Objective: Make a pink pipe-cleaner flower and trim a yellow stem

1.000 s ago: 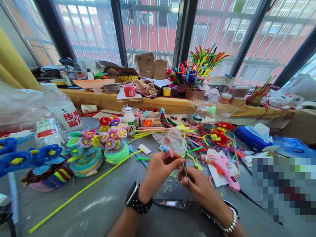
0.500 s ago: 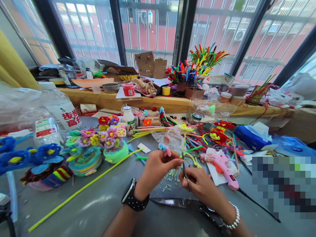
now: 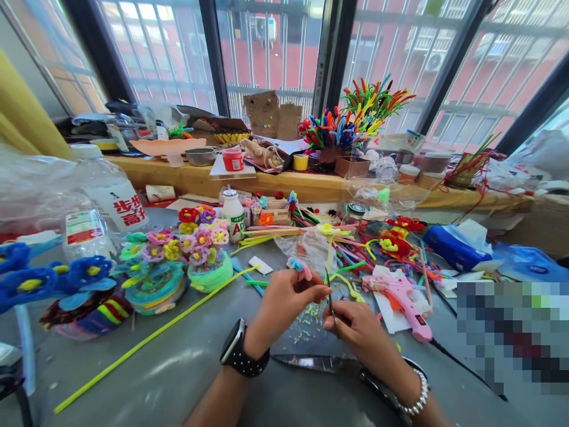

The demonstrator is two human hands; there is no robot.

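My left hand (image 3: 287, 302) pinches the pale yellow pipe-cleaner stem of a small yellow flower (image 3: 326, 229), which stands up above the fingers. A pink and blue fuzzy piece (image 3: 303, 270) shows at the back of that hand; whether it is held or worn I cannot tell. In my right hand (image 3: 358, 326) is a slim pair of scissors (image 3: 330, 303), blades pointing up beside the stem and the left fingertips. Pale yellow-green trimmings (image 3: 310, 319) lie scattered on the grey table (image 3: 178, 362) below. A broad dark blade (image 3: 306, 362) lies under my wrists, its handle partly hidden.
Pipe-cleaner flowers (image 3: 195, 243) and blue flowers (image 3: 84, 273) stand at left. A long yellow pipe cleaner (image 3: 155, 332) slants across the table. Right of my hands lie a pink glue gun (image 3: 406, 305) with its cord and a blue tissue pack (image 3: 460, 246). A cluttered sill (image 3: 284, 184) runs behind.
My right hand and the scissors shift very slightly, and the blades look closer together. The left hand keeps its pinch. The whole view drifts a little.
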